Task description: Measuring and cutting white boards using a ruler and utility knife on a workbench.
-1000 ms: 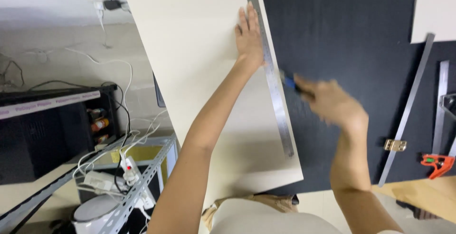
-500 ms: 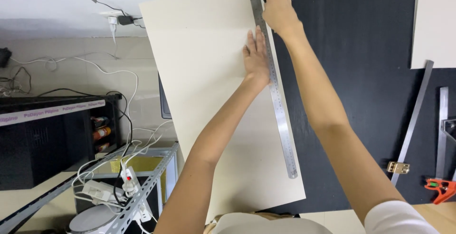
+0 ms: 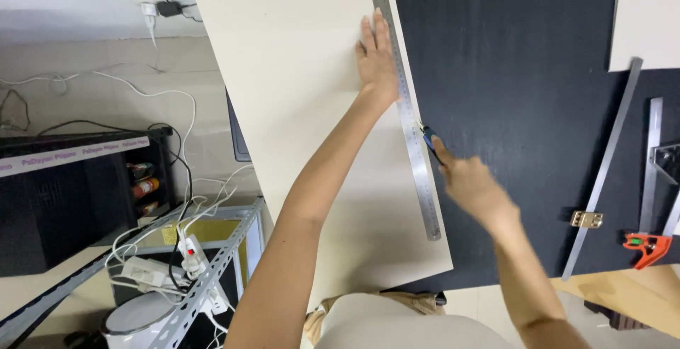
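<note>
Left hand point(image 3: 377, 62) lies flat, fingers spread, pinning steel ruler point(image 3: 404, 101) onto pale board point(image 3: 312, 143); ruler's long axis runs away from the body, along the board's right edge. Right hand point(image 3: 471, 186) is closed round a blue-handled knife point(image 3: 429, 141), blade end touching the ruler's right side, below the left hand & nearer the body.

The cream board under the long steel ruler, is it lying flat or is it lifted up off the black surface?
Flat. The cream board lies spread on the black surface, the left hand pressing the steel ruler along its edge.
</note>
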